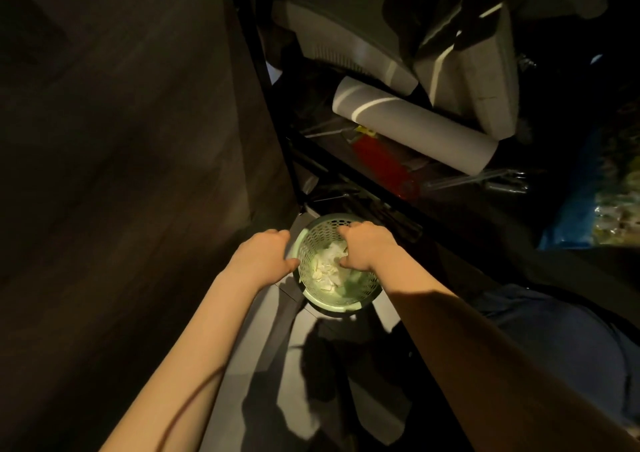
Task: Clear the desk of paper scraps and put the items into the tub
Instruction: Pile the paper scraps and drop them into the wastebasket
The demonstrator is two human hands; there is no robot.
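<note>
A round pale-green perforated basket (313,244) stands on the grey floor beside the dark desk. Several white paper scraps (327,271) lie inside it. My left hand (265,256) is against the basket's left rim, fingers curled at its edge. My right hand (365,249) reaches over and into the basket from the right, its fingers curled downward above the scraps. Whether it holds any paper is hidden by the hand itself.
The dark desk surface (121,174) fills the left half of the view. A shelf at the back holds a grey roll (412,126), a red object (381,164) and grey equipment (346,36). A blue bag (581,209) lies at the right edge.
</note>
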